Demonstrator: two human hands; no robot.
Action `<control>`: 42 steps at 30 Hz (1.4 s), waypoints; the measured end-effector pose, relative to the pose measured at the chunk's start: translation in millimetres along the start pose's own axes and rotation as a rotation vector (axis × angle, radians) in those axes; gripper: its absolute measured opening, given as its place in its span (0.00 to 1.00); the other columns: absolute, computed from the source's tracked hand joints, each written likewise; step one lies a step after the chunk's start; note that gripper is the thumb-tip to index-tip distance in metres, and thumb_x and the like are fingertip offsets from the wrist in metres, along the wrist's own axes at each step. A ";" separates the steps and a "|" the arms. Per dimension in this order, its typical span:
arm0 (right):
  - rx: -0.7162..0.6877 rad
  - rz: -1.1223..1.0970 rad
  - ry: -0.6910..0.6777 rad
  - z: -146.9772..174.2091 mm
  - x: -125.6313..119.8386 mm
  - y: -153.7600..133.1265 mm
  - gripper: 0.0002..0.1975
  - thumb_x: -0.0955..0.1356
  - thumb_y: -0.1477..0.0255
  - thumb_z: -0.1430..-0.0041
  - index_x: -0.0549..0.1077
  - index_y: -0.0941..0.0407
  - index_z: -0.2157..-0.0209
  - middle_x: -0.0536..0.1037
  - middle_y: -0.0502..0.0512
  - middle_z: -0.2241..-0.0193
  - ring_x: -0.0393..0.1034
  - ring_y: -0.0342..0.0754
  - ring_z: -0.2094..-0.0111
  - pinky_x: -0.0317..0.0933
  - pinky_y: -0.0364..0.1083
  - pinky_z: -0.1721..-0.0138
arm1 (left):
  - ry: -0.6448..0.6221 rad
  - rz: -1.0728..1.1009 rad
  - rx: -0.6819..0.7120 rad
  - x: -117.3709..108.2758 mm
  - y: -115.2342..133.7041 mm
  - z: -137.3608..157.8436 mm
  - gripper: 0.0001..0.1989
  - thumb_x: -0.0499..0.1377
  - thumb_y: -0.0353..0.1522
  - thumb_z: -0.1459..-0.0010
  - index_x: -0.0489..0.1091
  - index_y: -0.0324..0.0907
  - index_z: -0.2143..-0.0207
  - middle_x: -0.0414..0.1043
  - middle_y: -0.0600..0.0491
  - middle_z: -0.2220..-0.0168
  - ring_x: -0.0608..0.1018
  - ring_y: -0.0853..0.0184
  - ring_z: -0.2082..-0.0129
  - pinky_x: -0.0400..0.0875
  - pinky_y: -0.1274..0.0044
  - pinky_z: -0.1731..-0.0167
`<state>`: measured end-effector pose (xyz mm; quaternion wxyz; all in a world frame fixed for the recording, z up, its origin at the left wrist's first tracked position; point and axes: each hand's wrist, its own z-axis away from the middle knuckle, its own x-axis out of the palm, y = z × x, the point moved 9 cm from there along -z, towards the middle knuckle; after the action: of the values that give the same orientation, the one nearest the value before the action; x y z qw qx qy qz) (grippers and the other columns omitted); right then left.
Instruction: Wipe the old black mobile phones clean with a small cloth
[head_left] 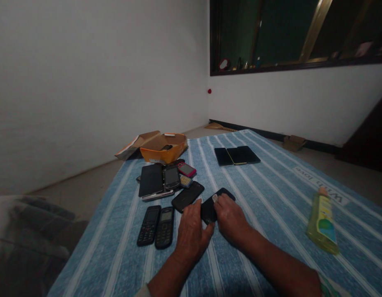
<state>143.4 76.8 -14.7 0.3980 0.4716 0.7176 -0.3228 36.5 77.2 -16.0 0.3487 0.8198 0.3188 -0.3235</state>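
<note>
So there's a blue-and-white striped cloth [265, 231] with a bunch of phones on it. The left hand [193, 229] has its grip closed around the near end of a flat black rectangular phone [208, 211], thumb along one edge and fingers along the other. That phone is tilted a bit on the cloth, in the middle. The right hand [230, 216] is over it with its fingers bunched shut, a small whitish scrap [214, 198] at the tips, too small to tell what it is.

Just left of that is another black phone with rounded corners [187, 196], and nearer the left wrist are two black keypad phones [156, 227] side by side. Behind those sits a pile of assorted handsets [156, 181], then an open orange cardboard box [164, 154]. Three dark slab phones [237, 156] lie farther back, and a clear yellow-green plastic bottle [323, 225] is off to the right.
</note>
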 end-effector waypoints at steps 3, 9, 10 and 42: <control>-0.027 -0.049 -0.009 1.8 -0.9 -7.0 0.16 0.63 0.84 0.44 0.74 0.61 0.56 0.75 0.62 0.60 0.65 0.55 0.54 0.63 0.51 0.50 | -0.001 0.003 0.002 0.0 0.4 0.2 0.30 0.58 0.32 0.49 0.58 0.37 0.43 0.71 0.42 0.55 0.75 0.52 0.55 0.74 0.59 0.57; 0.095 -0.067 -0.058 4.0 -6.8 13.0 0.12 0.63 0.84 0.43 0.75 0.61 0.61 0.75 0.63 0.64 0.67 0.55 0.59 0.66 0.51 0.55 | -0.018 -0.019 -0.020 0.3 -0.3 0.0 0.31 0.60 0.33 0.50 0.59 0.36 0.44 0.71 0.42 0.56 0.75 0.52 0.55 0.74 0.60 0.57; 0.105 -0.056 -0.051 5.1 -7.6 15.6 0.13 0.62 0.84 0.43 0.75 0.62 0.60 0.75 0.64 0.64 0.67 0.55 0.59 0.66 0.51 0.55 | -0.021 -0.022 -0.027 0.5 -0.9 0.0 0.31 0.60 0.32 0.50 0.59 0.36 0.44 0.71 0.42 0.55 0.75 0.52 0.54 0.74 0.60 0.57; -0.067 -0.253 0.069 8.2 -12.3 13.9 0.21 0.59 0.86 0.46 0.70 0.61 0.52 0.74 0.64 0.58 0.64 0.54 0.49 0.62 0.55 0.47 | -0.027 0.010 0.008 -0.2 0.5 0.7 0.30 0.59 0.32 0.50 0.58 0.38 0.43 0.71 0.42 0.54 0.74 0.51 0.53 0.74 0.59 0.57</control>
<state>161.4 69.6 -9.0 0.3447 0.3744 0.7950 -0.3301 36.5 76.3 -16.1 0.3514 0.8182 0.3087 -0.3342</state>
